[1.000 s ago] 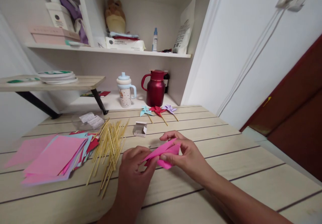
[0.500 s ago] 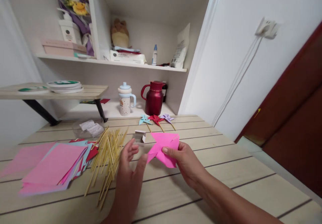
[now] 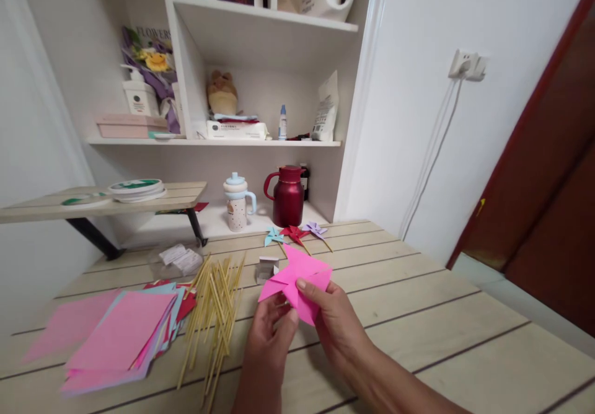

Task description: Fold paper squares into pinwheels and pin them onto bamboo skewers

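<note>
A folded pink paper pinwheel [image 3: 300, 271] with pointed blades is held up over the table. My right hand [image 3: 332, 315] pinches it near the centre, thumb on top and fingers behind. At its lower left edge, my left hand [image 3: 274, 330] has fingers curled in under a blade and the thumb close to the paper; the fingertips are partly hidden. Just behind the pinwheel stands a small opened box [image 3: 267, 269]. Farther back lie finished pinwheels on sticks: a light blue one [image 3: 274, 236], a red one [image 3: 294, 234] and a purple one [image 3: 316, 230].
Left of my hands lie a loose pile of thin wooden sticks [image 3: 216, 305] and a stack of coloured paper [image 3: 121, 333]. Behind them is a clear container [image 3: 158, 265] with small packets. A red jug [image 3: 288, 197] and a cup [image 3: 237, 206] stand at the shelf's base.
My left hand has moved right and come up to the pinwheel's lower left blade; before, it was apart from it. My right hand keeps its hold. The camera view has tilted upward.
</note>
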### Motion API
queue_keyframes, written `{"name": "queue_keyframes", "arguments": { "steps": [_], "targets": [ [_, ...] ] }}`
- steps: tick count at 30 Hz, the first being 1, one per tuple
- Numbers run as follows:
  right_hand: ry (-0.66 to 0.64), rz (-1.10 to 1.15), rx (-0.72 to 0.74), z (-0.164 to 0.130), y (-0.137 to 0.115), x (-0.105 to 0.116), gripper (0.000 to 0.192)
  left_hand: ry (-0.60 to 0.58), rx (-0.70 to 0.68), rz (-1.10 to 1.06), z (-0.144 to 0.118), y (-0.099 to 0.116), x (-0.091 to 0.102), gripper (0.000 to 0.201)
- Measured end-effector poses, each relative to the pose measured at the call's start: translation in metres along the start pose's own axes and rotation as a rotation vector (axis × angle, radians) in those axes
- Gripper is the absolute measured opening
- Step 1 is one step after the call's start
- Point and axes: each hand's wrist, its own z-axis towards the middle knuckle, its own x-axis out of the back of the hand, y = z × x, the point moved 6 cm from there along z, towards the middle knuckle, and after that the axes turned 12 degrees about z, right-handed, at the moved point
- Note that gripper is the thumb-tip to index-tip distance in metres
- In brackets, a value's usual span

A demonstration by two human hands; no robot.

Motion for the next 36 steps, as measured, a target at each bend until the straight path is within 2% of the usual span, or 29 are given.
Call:
{"name": "queue_keyframes", "arguments": {
  "steps": [5,8,12,15,20,23,26,33,36],
  "targets": [
    [0.012,-0.03,0.009,-0.004,-0.003,0.005,0.031,0.011,0.114,-0.011,0.001,-0.01,0.002,0.054],
    [0.018,-0.033,-0.023,-0.006,-0.002,0.004,0.031,-0.015,0.163,-0.035,-0.003,-0.006,0.001,0.049],
    [0.008,-0.023,-0.056,-0.011,0.003,0.003,0.029,-0.104,0.153,-0.074,-0.011,0.014,-0.005,0.035],
    [-0.008,-0.014,-0.062,-0.013,0.006,0.003,0.029,-0.115,0.154,-0.084,-0.015,0.023,-0.004,0.027],
    [0.0,-0.012,-0.039,-0.012,0.006,0.004,0.028,-0.147,0.135,-0.022,-0.017,0.024,-0.003,0.028],
    [0.005,-0.013,-0.021,-0.013,0.005,0.004,0.027,-0.181,0.175,0.027,-0.017,0.02,-0.005,0.031],
    [0.003,-0.017,-0.026,-0.014,0.006,0.004,0.027,-0.154,0.205,0.061,-0.016,0.019,-0.002,0.031],
    [-0.021,-0.019,-0.028,-0.016,0.01,0.002,0.03,-0.093,0.173,0.108,-0.016,0.021,0.002,0.028],
    [-0.02,-0.016,-0.036,-0.016,0.012,0.002,0.032,-0.034,0.186,0.186,-0.016,0.024,0.004,0.029]
  ]
}}
